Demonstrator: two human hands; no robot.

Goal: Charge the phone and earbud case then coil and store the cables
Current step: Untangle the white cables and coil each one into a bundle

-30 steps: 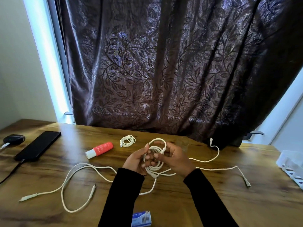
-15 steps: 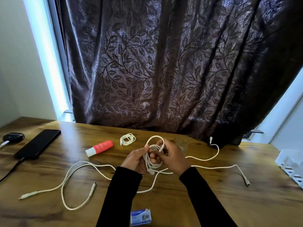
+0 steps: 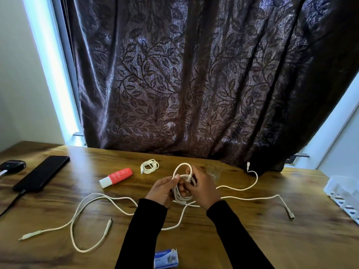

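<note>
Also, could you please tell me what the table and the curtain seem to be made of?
The table looks like wood or wood-effect laminate, given its brown grain streaks and soft sheen. The curtain looks like woven fabric: it hangs in folds, with a raised leaf pattern catching the light.

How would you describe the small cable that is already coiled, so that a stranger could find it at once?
Start at the dark leaf-patterned curtain and look down to the far side of the wooden table. There, just right of the red tube and beyond the hands, lies the small coiled cable. Unlike the other white cables, it is a tidy closed ring that no hand touches.
</note>
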